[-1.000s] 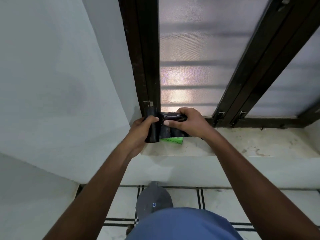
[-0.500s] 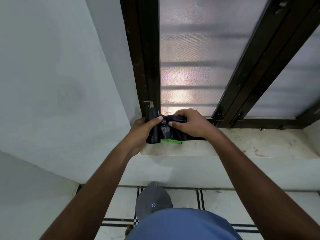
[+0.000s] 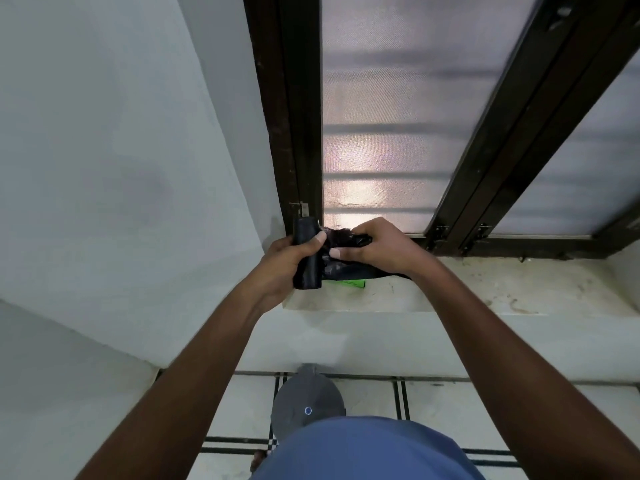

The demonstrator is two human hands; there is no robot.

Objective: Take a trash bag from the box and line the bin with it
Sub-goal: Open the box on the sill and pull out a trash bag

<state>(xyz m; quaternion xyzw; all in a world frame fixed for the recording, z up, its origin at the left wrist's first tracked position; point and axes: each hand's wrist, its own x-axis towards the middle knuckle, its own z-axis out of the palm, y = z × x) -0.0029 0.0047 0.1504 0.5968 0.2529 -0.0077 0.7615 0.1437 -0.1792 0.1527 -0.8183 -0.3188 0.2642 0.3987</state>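
A black roll of trash bags (image 3: pixel 307 271) stands upright over the left end of the window sill, held in my left hand (image 3: pixel 289 263). My right hand (image 3: pixel 379 245) pinches the loose black bag (image 3: pixel 346 239) that is unrolled from it toward the right. Under the bag a green strip (image 3: pixel 351 284), perhaps the packaging, lies on the sill. The grey lidded bin (image 3: pixel 306 403) sits on the floor below, partly hidden by my blue shirt.
The pale stone sill (image 3: pixel 502 289) runs right under a dark-framed window (image 3: pixel 485 133) with frosted glass. A white wall (image 3: pixel 121 168) closes in on the left. The floor (image 3: pixel 433 410) is white tile with dark lines.
My right hand has drawn the loose bag a little further right from the roll. The roll in my left hand has stayed in place.
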